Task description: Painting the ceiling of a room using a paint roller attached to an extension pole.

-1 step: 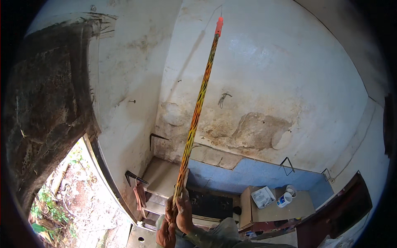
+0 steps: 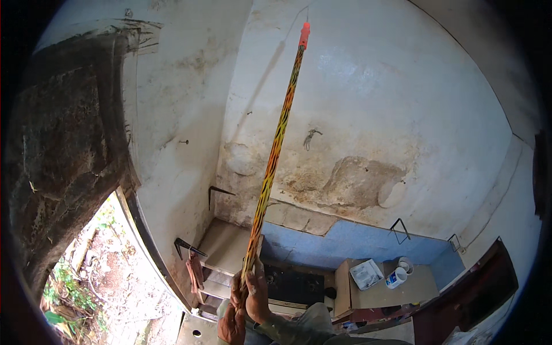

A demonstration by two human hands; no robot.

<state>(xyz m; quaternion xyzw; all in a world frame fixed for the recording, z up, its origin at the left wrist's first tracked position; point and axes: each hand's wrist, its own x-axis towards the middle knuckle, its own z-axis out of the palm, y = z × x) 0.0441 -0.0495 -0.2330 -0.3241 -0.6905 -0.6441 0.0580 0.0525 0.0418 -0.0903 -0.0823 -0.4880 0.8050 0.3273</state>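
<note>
Both of my hands are wrapped round the lower part of a long pole patterned in yellow, orange and black. My right hand grips it higher up. Just below, my left hand is closed round the pole's lower end, most of which the fingers hide. The pole slants up and slightly right to a red-orange end piece. A thin wire rod rises from that piece in front of the pale wall; what it carries, if anything, I cannot make out.
The white wall has peeling patches, nails and a hanging wire loop. Below stand a black stove and a cabinet with a white tray and tubs. Metal brackets jut out. A doorway opens at left.
</note>
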